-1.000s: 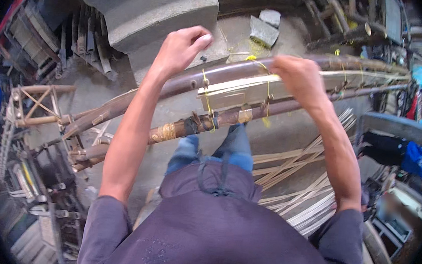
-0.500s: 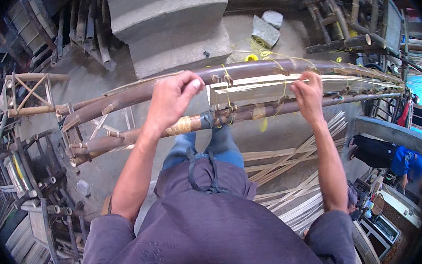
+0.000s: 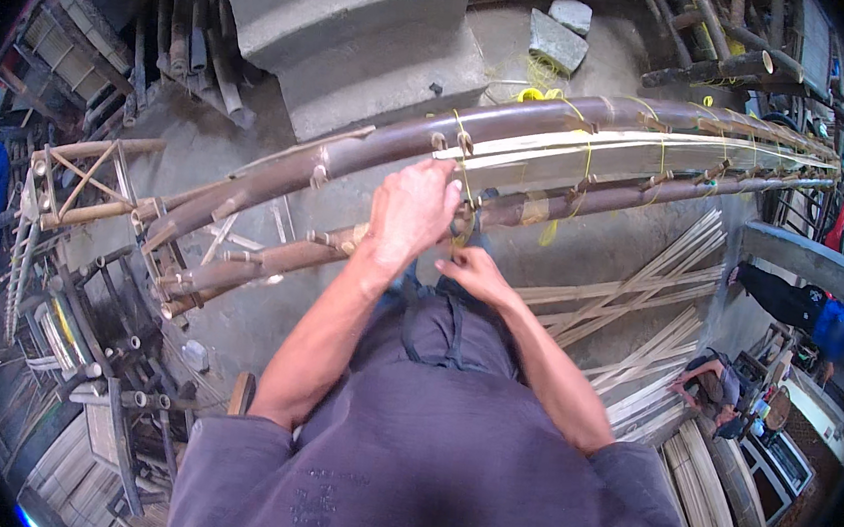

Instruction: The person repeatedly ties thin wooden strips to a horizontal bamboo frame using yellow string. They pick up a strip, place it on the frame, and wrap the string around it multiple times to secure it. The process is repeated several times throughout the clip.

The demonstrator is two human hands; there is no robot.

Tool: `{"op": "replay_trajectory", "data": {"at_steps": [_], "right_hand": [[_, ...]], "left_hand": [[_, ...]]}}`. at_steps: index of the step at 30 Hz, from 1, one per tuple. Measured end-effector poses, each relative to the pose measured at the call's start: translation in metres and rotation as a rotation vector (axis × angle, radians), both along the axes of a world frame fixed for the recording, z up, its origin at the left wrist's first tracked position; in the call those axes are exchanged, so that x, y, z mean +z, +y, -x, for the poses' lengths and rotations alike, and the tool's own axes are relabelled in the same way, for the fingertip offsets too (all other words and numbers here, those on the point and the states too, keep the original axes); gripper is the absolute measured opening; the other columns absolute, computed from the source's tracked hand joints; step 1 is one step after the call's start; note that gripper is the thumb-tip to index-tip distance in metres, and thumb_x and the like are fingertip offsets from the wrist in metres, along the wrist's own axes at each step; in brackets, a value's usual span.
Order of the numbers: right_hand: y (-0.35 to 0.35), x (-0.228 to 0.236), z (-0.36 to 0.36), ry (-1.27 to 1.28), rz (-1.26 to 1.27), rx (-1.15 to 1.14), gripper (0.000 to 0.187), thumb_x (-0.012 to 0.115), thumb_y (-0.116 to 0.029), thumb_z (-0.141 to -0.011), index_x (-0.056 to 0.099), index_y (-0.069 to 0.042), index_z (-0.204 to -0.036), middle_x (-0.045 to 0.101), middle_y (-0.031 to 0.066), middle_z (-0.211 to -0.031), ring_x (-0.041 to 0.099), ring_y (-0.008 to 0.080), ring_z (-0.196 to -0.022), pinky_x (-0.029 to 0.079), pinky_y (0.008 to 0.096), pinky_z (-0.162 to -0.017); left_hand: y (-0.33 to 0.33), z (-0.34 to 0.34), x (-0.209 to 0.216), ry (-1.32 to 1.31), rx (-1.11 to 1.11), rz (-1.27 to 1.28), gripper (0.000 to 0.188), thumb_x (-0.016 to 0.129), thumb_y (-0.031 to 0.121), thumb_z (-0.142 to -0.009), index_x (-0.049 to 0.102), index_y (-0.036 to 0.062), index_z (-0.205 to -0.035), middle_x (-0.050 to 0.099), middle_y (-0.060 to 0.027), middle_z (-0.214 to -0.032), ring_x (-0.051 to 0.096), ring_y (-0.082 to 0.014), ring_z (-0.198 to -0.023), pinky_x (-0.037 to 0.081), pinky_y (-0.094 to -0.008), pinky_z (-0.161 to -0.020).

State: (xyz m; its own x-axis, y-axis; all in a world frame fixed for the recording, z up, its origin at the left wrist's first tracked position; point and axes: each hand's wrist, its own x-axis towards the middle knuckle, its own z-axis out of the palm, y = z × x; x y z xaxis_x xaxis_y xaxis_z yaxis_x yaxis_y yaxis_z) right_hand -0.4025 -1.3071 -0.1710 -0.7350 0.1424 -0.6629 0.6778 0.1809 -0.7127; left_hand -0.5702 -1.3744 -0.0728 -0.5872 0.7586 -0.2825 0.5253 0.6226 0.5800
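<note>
While both hands meet, left hand grips lower bamboo pole, right hand pinching yellow tie beneath.

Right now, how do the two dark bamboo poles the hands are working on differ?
The upper pole is thicker and smoother; the lower pole is thinner and carries short pegs along its length. The left hand reaches up to the upper pole's lower edge, while the right hand sits lower, at the lower pole. Both are dark brown, run side by side, flank the pale split strips, and are tied with yellow string.
</note>
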Motion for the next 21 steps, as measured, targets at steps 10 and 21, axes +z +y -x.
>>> {"op": "replay_trajectory", "data": {"at_steps": [10,21], "right_hand": [[0.064,0.213,0.221,1.136,-0.487,0.66,0.029,0.05,-0.025,-0.094,0.064,0.0,-0.094,0.063,0.0176,-0.083,0.062,0.0355,-0.081,0.048,0.0431,-0.072],[0.053,0.107,0.085,0.775,-0.097,0.342,0.02,0.051,-0.018,-0.085,0.056,-0.004,-0.072,0.053,0.0143,-0.061,0.056,0.0328,-0.062,0.047,0.0416,-0.066]], "left_hand": [[0.006,0.009,-0.032,0.128,-0.05,-0.162,0.023,0.055,0.023,-0.088,0.066,0.0045,-0.097,0.065,-0.0211,-0.092,0.062,-0.0387,-0.086,0.05,-0.0444,-0.076],[0.004,-0.008,-0.019,0.102,0.127,-0.142,0.019,0.057,0.019,-0.089,0.067,0.0032,-0.09,0.065,-0.0201,-0.081,0.064,-0.0375,-0.078,0.05,-0.0434,-0.068]]}}
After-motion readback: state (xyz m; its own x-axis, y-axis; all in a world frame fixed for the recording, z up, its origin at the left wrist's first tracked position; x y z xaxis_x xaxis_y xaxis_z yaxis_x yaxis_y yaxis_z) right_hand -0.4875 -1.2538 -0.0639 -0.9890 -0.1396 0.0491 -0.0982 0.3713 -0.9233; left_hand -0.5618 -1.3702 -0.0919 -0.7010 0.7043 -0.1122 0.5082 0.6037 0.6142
